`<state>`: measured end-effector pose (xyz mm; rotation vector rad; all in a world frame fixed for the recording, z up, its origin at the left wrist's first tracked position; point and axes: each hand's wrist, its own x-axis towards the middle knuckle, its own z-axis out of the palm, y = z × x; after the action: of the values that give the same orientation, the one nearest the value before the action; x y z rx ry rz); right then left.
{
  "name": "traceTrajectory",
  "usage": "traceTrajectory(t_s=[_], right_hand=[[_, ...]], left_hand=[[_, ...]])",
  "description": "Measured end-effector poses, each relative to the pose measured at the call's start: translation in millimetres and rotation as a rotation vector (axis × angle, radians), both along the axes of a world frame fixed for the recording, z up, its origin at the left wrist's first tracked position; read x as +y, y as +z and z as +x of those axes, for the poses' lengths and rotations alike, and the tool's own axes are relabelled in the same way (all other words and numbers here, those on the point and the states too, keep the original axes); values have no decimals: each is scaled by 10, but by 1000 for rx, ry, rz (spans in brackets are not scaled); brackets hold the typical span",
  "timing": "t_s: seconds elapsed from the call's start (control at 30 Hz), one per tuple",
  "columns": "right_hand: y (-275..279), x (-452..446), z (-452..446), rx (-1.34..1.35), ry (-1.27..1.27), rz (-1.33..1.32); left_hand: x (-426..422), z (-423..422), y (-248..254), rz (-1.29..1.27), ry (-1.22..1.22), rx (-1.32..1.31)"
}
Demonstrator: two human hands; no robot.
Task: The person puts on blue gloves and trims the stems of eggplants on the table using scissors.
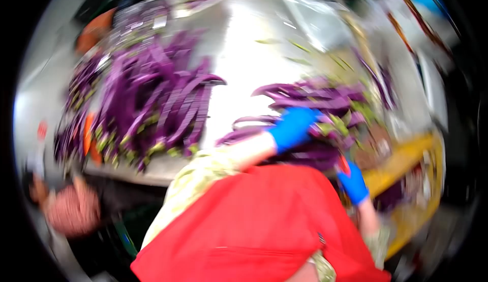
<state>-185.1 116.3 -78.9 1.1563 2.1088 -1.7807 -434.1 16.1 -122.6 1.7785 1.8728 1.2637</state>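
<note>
The whole view is smeared by motion. My left hand [294, 129], in a blue glove, lies over a pile of long purple eggplants [310, 96] and touches them near their green stem ends. Its fingers are too blurred to show whether they grip one. My right hand [354, 183], also gloved in blue, is low at the pile's right side, near the table's front edge. It is closed on a small red-handled tool [345, 165], whose working end I cannot make out.
A large heap of eggplants [152, 89] covers the left of the metal table [244, 38]. Loose green pieces [300, 47] lie toward the back. A yellow crate [401, 162] stands at right. Another person [73, 208] is at lower left. Clear plastic [315, 20] lies at the back.
</note>
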Motion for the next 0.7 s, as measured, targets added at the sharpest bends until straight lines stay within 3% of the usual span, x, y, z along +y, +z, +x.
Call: traceTrajectory(t_s=[0.03, 0.07, 0.1, 0.13, 0.17, 0.23, 0.37, 0.43, 0.5, 0.57, 0.7], right_hand=[[-92, -5, 4, 78, -29, 13], [-68, -5, -29, 48, -24, -45], [-37, -83, -62, 115, -94, -144], [-210, -38, -59, 241, -89, -219], [-75, -47, -117, 209, -86, -206], [-23, -68, -204, 343, -149, -341], [398, -138, -328, 360, -100, -204], [351, -130, -336, 482, -74, -240], [260, -153, -303, 538, -69, -272], [247, -152, -305, 499, -37, -228], [116, -174, -332, 455, -74, -226]], left_hand=[[-19, -33, 81, -95, 23, 49], [-40, -101, -27, 36, 91, 222], [12, -79, -128, -128, 139, 222], [-14, -133, -87, -121, 167, 245], [-46, -147, 66, -177, 191, 213], [-123, -304, 218, 117, 188, 144], [-301, -703, 533, -32, 468, 17], [-494, -853, 676, 67, 631, -95], [-568, -1127, 599, 169, 653, -354], [-727, -1209, 967, 259, 591, -620], [-1084, -1517, 1409, 732, 818, -636]])
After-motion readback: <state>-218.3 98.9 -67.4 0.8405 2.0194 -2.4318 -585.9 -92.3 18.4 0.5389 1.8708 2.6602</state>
